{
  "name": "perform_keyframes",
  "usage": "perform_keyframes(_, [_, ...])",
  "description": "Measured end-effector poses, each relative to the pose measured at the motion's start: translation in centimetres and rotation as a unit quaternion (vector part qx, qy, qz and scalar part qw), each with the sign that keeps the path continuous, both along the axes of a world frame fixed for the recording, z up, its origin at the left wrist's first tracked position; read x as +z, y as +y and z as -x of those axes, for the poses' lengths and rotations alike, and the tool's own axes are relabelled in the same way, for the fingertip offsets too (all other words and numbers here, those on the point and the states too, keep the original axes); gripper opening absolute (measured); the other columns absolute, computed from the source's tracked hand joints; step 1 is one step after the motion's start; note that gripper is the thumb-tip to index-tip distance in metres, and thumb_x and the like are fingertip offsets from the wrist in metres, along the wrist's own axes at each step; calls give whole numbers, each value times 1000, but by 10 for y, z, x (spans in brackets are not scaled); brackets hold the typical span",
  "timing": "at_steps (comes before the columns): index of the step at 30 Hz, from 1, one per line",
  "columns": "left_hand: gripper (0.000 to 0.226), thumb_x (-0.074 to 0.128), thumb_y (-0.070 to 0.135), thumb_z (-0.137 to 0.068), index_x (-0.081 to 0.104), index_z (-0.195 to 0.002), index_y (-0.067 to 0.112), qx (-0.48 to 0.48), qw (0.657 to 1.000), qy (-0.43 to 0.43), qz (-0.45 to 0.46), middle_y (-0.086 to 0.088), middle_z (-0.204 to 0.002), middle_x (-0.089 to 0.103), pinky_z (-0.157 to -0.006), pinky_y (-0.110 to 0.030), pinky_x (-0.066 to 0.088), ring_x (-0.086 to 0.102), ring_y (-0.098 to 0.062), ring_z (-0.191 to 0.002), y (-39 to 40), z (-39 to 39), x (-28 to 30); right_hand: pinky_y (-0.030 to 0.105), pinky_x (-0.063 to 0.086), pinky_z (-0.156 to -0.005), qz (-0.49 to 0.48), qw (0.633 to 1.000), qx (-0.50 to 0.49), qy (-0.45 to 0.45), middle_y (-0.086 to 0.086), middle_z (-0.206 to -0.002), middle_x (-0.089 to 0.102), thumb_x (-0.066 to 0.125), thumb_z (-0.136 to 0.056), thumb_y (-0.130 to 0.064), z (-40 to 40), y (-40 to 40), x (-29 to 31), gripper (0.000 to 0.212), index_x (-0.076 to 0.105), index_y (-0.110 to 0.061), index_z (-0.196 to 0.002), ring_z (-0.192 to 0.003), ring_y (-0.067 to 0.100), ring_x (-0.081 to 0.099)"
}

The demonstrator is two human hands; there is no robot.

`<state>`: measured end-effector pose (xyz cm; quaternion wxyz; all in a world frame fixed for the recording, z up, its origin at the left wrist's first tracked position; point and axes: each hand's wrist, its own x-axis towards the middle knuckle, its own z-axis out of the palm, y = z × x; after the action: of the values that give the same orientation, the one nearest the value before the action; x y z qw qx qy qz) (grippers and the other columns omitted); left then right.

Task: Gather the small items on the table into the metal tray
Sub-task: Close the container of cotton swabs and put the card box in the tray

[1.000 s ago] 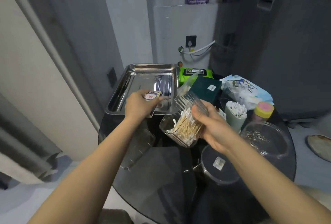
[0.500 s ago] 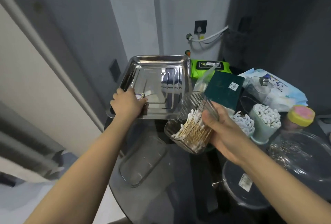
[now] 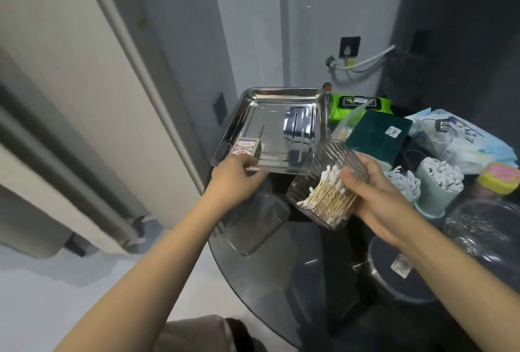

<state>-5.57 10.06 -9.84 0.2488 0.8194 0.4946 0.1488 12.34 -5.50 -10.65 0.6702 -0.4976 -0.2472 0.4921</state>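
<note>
The metal tray (image 3: 284, 90) sits at the back left of the dark glass table (image 3: 304, 261). A small red-and-white box (image 3: 245, 147) lies in the tray's front left corner. My left hand (image 3: 234, 180) hovers just in front of that corner, fingers loosely curled, holding nothing. My right hand (image 3: 377, 192) grips a clear ribbed container of cotton swabs (image 3: 327, 182), tilted, just right of the tray's front edge and above the table.
A clear lid (image 3: 259, 223) lies below my left hand. Right of the tray are a green pack (image 3: 358, 104), a dark green box (image 3: 377, 132), a mint cup of swabs (image 3: 439, 182), a wipes pack (image 3: 464, 137) and a clear bowl (image 3: 484, 232).
My left hand set the small box in the tray's front left corner, let go and drew back toward me. The right hand still holds the swab container.
</note>
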Motion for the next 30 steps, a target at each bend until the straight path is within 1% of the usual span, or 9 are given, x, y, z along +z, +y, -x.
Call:
perform_keyframes(3, [62, 65, 57, -76, 56, -128, 25, -58, 992, 106, 39, -3, -132, 57, -106, -42, 41, 52, -25, -124, -33, 20, -6, 35, 51, -78, 2, 1000, -10, 0, -3, -106, 62, 56, -83, -16, 5, -9, 2, 39, 47, -27, -120, -94, 15, 59])
perform_keyframes(5, [76, 64, 61, -75, 41, -141, 30, -85, 978, 185, 37, -5, -142, 45, -110, -43, 34, 40, -28, -133, -51, 29, -13, 41, 51, -85, 12, 1000, -12, -10, -3, -109, 62, 60, -77, -23, 9, -15, 0, 54, 44, -24, -129, -95, 16, 59])
perform_keyframes(8, [81, 65, 53, -78, 28, -147, 33, -96, 975, 203, 10, -5, -146, 37, -107, -43, 31, 32, -29, -136, -64, 33, -20, 48, 47, -93, 24, 999, -11, -23, -2, -109, 63, 63, -68, -28, 16, -24, -3, 66, 43, -22, -131, -95, 17, 60])
perform_keyframes(11, [68, 64, 45, -78, 41, -141, 32, -78, 987, 136, 16, -7, -135, 49, -103, -40, 38, 42, -29, -128, -64, 34, -25, 42, 51, -85, 27, 999, -6, -43, -1, -108, 62, 63, -67, -28, 20, -32, -2, 64, 44, -23, -128, -90, 15, 61])
perform_keyframes(13, [66, 64, 49, -72, 51, -135, 33, -36, 996, -5, 84, -6, -120, 63, -91, -35, 48, 58, -21, -109, -62, 34, -23, 39, 52, -82, 29, 997, -2, -65, 0, -111, 61, 63, -67, -29, 21, -35, -1, 62, 44, -24, -126, -89, 15, 62])
perform_keyframes(16, [64, 66, 49, -67, 54, -129, 39, 4, 970, -194, 150, -2, -96, 61, -62, -25, 47, 57, -10, -72, -65, 31, -7, 41, 53, -88, 31, 995, 4, -91, 3, -120, 60, 66, -65, -32, 22, -38, 0, 57, 48, -29, -119, -95, 16, 63])
perform_keyframes(19, [54, 67, 32, -81, 52, -132, 36, -41, 936, -288, 201, -1, -88, 56, -57, -21, 46, 56, -2, -59, -78, 23, 8, 44, 50, -97, 32, 992, 4, -123, 4, -129, 57, 70, -61, -37, 25, -38, -2, 52, 51, -39, -109, -110, 21, 61])
perform_keyframes(25, [61, 69, 31, -83, 43, -138, 37, -97, 958, -244, 114, -2, -118, 46, -71, 5, 39, 55, 3, -92, -103, 1, 11, 46, 48, -100, 22, 993, -7, -119, 3, -130, 58, 72, -58, -41, 34, -36, -6, 52, 52, -44, -105, -114, 21, 61])
perform_keyframes(30, [60, 67, 27, -85, 41, -138, 39, -101, 960, -240, 103, -4, -120, 45, -69, 6, 38, 53, 5, -88, -107, -6, 12, 44, 51, -97, 15, 994, -27, -109, 4, -129, 59, 72, -59, -40, 32, -35, -9, 56, 51, -41, -110, -113, 22, 62])
